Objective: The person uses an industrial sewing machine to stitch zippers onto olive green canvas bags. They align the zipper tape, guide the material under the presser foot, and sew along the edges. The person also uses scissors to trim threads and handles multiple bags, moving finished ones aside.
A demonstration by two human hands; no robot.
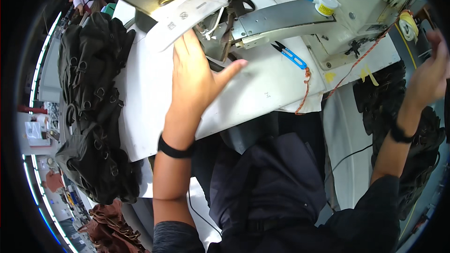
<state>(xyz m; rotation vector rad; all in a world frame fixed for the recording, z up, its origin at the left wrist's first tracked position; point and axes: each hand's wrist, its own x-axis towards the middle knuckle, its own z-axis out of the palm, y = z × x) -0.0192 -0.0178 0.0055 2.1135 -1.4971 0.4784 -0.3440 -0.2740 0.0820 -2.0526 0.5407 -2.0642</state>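
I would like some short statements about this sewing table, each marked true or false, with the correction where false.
1. The left hand lies flat and open on the white table. True.
2. The blue snips are held in the right hand. False: they lie on the table, and the right hand is far off at the right edge.
3. A pile of dark garments sits to the left of the table. True.
4. Both wrists are bare. False: each wears a black band.
5. The right hand rests on the table beside the left. False: it is raised at the right, over another dark pile.
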